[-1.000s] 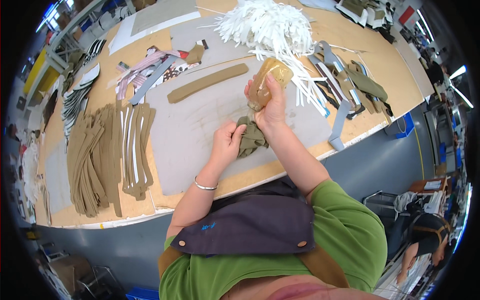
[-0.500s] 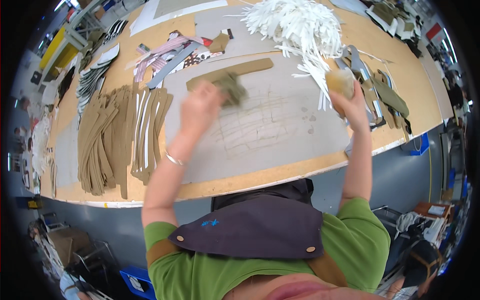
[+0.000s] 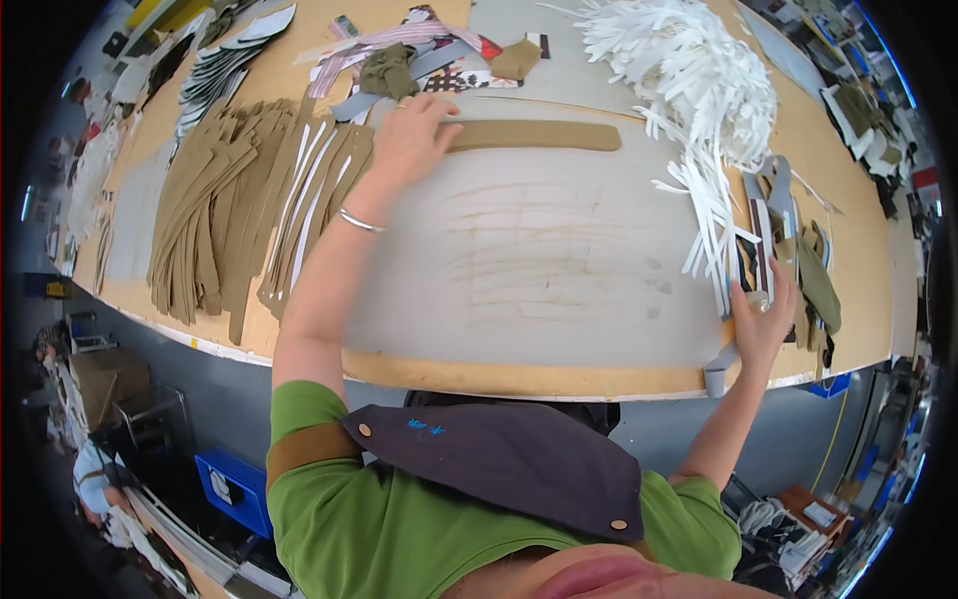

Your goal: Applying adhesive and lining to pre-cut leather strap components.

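My left hand (image 3: 411, 142) reaches over the left end of a flat brown fabric strip (image 3: 539, 136), which lies crosswise on the grey work mat (image 3: 519, 240). Its fingers are curved and apart, with nothing in them. Whether they touch the strip is unclear. Just beyond them lies a crumpled dark green cloth (image 3: 389, 72) on the scraps. At the table's right front edge my right hand (image 3: 764, 324) curls around a small yellowish and whitish object (image 3: 759, 299), mostly hidden by the fingers. A grey strip (image 3: 719, 369) hangs over the edge beside it.
Several brown strips (image 3: 205, 220) lie piled at the left, with white-edged ones (image 3: 309, 210) beside them. Striped and patterned scraps (image 3: 449, 70) lie at the back. A heap of white strips (image 3: 689, 80) trails toward my right hand, next to green and grey pieces (image 3: 818, 285).
My left hand has let go of the green cloth, which now lies among the scraps at the back. My right hand has moved down to the right edge with the yellowish object.
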Demonstrator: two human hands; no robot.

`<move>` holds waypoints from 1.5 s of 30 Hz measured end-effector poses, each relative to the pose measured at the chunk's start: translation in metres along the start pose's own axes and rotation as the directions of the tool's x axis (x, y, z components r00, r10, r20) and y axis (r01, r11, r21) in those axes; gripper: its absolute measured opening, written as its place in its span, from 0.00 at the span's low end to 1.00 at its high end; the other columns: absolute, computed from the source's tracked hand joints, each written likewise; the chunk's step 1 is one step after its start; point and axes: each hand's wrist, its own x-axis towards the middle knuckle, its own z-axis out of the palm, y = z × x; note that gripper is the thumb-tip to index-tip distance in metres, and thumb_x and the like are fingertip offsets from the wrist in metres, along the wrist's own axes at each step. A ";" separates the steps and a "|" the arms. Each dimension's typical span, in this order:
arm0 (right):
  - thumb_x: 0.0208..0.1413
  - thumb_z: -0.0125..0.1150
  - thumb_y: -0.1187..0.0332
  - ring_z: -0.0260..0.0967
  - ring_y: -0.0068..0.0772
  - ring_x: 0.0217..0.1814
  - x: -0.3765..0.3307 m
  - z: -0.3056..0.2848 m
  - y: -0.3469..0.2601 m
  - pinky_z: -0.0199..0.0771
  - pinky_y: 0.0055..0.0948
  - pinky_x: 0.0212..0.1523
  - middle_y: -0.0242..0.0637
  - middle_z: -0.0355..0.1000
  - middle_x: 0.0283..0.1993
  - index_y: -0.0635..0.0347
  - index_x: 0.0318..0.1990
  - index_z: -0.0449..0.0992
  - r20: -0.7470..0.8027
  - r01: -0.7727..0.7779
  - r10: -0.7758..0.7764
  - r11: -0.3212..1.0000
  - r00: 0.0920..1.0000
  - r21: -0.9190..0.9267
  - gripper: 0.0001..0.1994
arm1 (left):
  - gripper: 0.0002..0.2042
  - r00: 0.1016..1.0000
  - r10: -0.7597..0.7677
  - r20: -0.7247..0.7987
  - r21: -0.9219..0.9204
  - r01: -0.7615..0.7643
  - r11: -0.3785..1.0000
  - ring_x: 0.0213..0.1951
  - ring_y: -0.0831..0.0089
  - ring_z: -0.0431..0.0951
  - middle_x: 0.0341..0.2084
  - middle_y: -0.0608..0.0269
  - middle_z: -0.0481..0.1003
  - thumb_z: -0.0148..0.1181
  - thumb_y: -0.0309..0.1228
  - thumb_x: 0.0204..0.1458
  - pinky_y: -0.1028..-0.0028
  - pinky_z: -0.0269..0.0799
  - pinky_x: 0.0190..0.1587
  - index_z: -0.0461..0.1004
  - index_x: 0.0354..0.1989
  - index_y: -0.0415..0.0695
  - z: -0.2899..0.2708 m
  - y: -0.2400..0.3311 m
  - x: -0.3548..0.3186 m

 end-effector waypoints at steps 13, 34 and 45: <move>0.61 0.61 0.60 0.68 0.20 0.40 0.017 0.156 -0.210 0.70 0.22 0.38 0.30 0.73 0.45 0.52 0.48 0.76 0.789 -0.704 -0.438 0.384 0.431 0.598 0.12 | 0.07 0.969 -0.176 0.175 -0.011 0.180 0.984 0.40 0.53 0.74 0.45 0.55 0.69 0.62 0.31 0.53 0.60 0.72 0.43 0.73 0.34 0.41 0.012 0.011 0.004; 0.48 0.72 0.63 0.69 0.26 0.33 0.050 0.171 -0.104 0.71 0.26 0.39 0.35 0.75 0.32 0.57 0.47 0.80 0.322 -0.180 0.036 0.885 0.946 0.430 0.19 | 0.11 0.944 -0.274 0.185 -0.425 0.328 0.843 0.36 0.62 0.70 0.40 0.56 0.68 0.62 0.28 0.52 0.68 0.69 0.40 0.67 0.40 0.42 -0.008 0.057 -0.054; 0.47 0.72 0.64 0.65 0.29 0.30 0.049 0.178 -0.107 0.69 0.27 0.35 0.34 0.73 0.35 0.53 0.45 0.81 0.178 -0.039 -0.031 0.925 0.984 0.377 0.16 | 0.08 0.902 -0.425 0.080 -0.337 0.426 0.840 0.42 0.59 0.72 0.42 0.58 0.69 0.64 0.29 0.49 0.63 0.70 0.45 0.75 0.38 0.45 -0.001 0.048 -0.051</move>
